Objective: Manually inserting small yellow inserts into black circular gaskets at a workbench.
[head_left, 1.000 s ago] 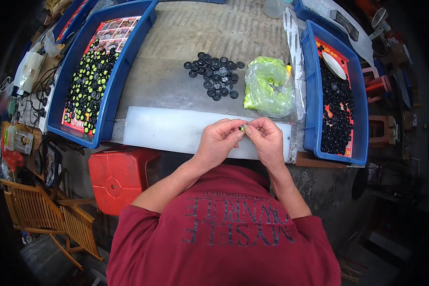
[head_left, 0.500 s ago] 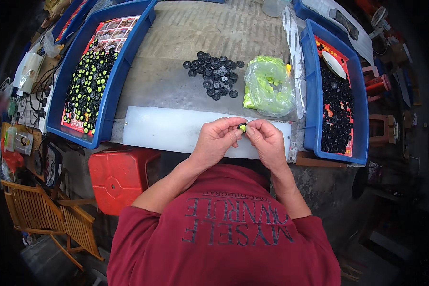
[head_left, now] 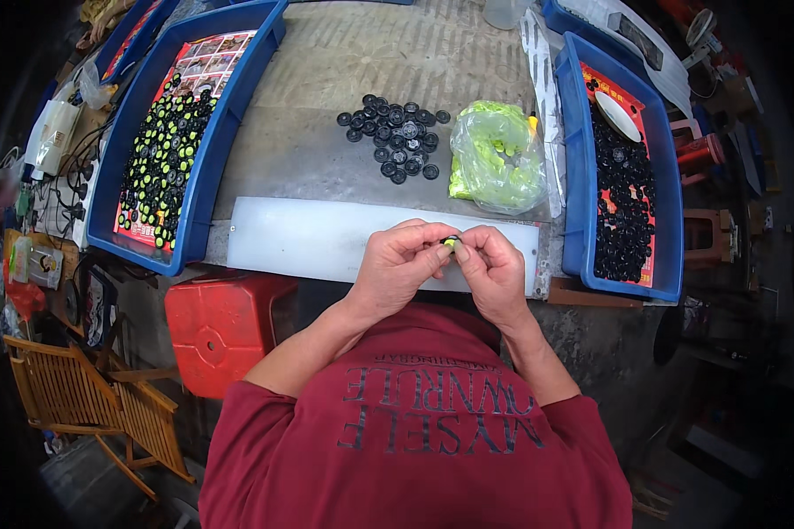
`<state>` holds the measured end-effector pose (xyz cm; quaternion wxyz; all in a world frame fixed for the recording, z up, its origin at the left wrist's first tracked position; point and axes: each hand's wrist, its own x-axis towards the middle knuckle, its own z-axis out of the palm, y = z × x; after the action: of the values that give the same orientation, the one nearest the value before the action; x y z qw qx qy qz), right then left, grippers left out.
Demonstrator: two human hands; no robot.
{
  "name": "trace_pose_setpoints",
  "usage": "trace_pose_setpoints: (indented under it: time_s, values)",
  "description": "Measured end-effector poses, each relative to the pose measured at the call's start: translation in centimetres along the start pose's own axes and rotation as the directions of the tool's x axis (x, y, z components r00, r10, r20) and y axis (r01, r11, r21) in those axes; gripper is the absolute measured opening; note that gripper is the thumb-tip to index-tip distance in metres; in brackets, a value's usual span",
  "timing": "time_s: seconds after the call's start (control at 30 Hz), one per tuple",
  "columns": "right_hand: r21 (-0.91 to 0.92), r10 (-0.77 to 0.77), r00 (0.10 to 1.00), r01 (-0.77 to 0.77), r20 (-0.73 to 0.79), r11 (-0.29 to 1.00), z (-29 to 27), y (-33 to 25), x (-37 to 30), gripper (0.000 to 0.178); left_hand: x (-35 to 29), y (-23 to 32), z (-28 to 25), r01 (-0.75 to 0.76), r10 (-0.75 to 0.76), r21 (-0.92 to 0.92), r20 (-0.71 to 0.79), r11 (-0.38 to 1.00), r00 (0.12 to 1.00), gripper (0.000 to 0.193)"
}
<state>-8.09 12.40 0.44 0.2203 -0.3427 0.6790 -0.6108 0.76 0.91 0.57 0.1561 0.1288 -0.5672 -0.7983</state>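
A: Start with the big things. What sits on the counter [head_left: 326,132]?

B: A long blue tray [head_left: 141,189] runs down its left edge, lined with a printed sheet and filled over about its near two thirds with small rounds that are black with yellow-green centres. A second blue tray [head_left: 575,176] stands along the right edge, heaped with plain black rounds. A white plastic strip [head_left: 309,242] lies along the near edge.

A: And between the trays?

B: Toward the far middle, a loose pile of black discs [head_left: 395,137]. Just to its right, a clear bag of yellow-green pieces [head_left: 496,159].

A: The hands?

B: Both are raised together over the near edge, above the white strip. The left hand [head_left: 399,264] and right hand [head_left: 494,273] meet at the fingertips, each closed in a pinch on one small black-and-green piece [head_left: 451,242] held between them.

A: How far along does the work look?

B: My judgement: well under way, not finished. The left tray already holds many two-colour rounds, so plenty seem assembled. The loose pile, the bag and the full right tray suggest a lot of parts remain. Whether the piece in hand is fully pressed together, I cannot tell.
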Motion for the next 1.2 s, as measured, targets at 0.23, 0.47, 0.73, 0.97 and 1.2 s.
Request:
trace_pose_setpoints:
  time_s: [0.23, 0.47, 0.73, 0.97, 1.2]
  values:
    - [0.020, -0.045, 0.998, 0.046, -0.044, 0.999, 0.5, -0.3, -0.2, 0.003, -0.2, 0.8, 0.3, -0.017, 0.016, 0.038, 0.005, 0.999, 1.000, 0.016]
    - [-0.003, -0.101, 0.992, 0.101, -0.077, 0.995, 0.9, -0.5, 0.0, 0.004, -0.2, 0.9, 0.1, 0.058, -0.057, -0.072, 0.013, 0.996, 0.998, 0.016]
    - [0.011, -0.075, 0.997, 0.075, -0.033, 0.997, 0.6, -0.4, 0.0, 0.006, -0.1, 0.9, 0.0, -0.143, 0.147, 0.197, -0.007, 0.970, 0.989, 0.015]
    - [0.346, 0.235, 0.961, -0.271, 0.143, 0.898, -0.4, -0.8, 0.3, 0.009, 0.5, 0.9, -0.7, 0.147, -0.143, -0.212, 0.032, 0.966, 0.989, 0.020]
    - [0.224, 0.170, 0.980, -0.189, 0.101, 0.956, 0.0, -0.9, 0.3, 0.008, 0.5, 0.4, -0.9, 0.125, -0.120, -0.103, 0.049, 0.987, 0.992, 0.020]
